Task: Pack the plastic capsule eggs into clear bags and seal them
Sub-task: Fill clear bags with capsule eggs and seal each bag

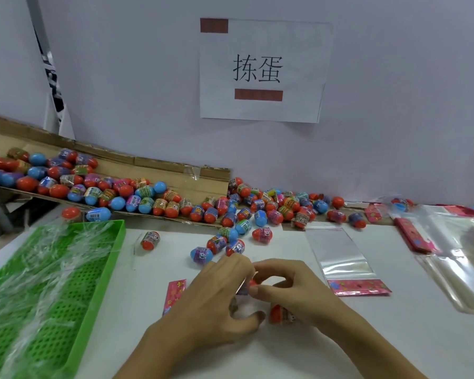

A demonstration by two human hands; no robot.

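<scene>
On the white table (312, 351), my left hand (216, 299) curls round a clear bag (244, 302) of capsule eggs (281, 314). My right hand (293, 291) pinches its top, fingers bent.

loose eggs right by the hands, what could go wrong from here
1. The loose eggs lie just beyond both hands; a knuckle could nudge one so it rolls across the white table.
2. The left hand and right hand pinch an egg in a clear bag from both sides; it might slip out before sealing.
3. The empty bag nearby could be swept aside.
</scene>
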